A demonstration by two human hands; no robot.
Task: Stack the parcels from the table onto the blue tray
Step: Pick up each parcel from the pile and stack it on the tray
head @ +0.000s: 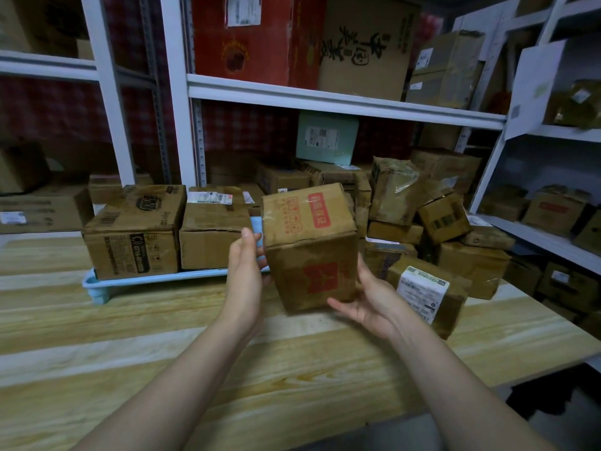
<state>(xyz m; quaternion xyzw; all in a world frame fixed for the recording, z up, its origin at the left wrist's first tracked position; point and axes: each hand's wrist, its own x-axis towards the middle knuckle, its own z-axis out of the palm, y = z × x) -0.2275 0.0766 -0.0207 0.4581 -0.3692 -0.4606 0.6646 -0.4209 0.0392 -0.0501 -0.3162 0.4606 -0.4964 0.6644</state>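
Parcel with red print (312, 252): centre of frame, tilted, held off the wooden table (195, 353), just right of the blue tray (130, 281). Left hand (244, 271) presses flat against its left side. Right hand (370, 297) supports the lower right corner, fingers extended. Contact behind the parcel is hidden. The parcel covers the tray's right end. A black-printed box (133, 229) and a plainer box (211, 236) stand on the tray.

We saw dim, bluish light overall; wooden table (195, 369) brightest, upper shelves (325, 96) and frame corners fell dark. Wide-angle distortion bent shelf posts at edges. We noted soft blur on far boxes, faint glare on taped parcel (398, 190).
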